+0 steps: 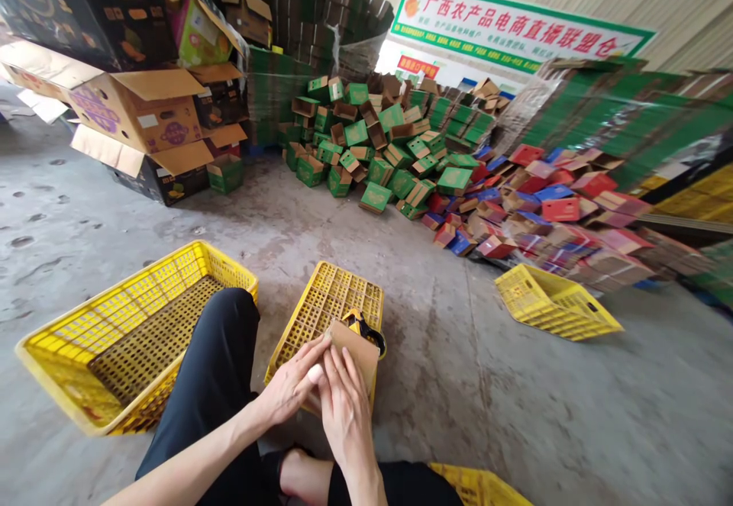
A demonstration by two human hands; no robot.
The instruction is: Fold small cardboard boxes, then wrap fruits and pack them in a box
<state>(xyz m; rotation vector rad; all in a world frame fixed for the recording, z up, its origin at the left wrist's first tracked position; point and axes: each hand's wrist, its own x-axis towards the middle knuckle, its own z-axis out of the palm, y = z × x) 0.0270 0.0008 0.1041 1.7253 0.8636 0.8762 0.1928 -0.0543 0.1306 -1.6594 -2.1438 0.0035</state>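
In front of me a small brown cardboard box (360, 352) rests on an upturned yellow plastic crate (314, 296). My left hand (291, 385) touches the box's left side and near edge, fingers stretched out and together. Flat on its top lies my right hand (344, 403), fingers extended forward. The two hands meet at the fingertips and hide much of the box. Just beyond the box, a tape dispenser (362, 326) with yellow and black parts sits on the crate.
A large yellow crate (154, 275) stands at my left, another yellow crate (553, 304) to the right. Part of a yellow crate (478, 485) shows by my right leg. Green boxes (375, 194) and red-and-blue boxes (561, 208) lie heaped ahead; big cartons (140, 113) are stacked left.
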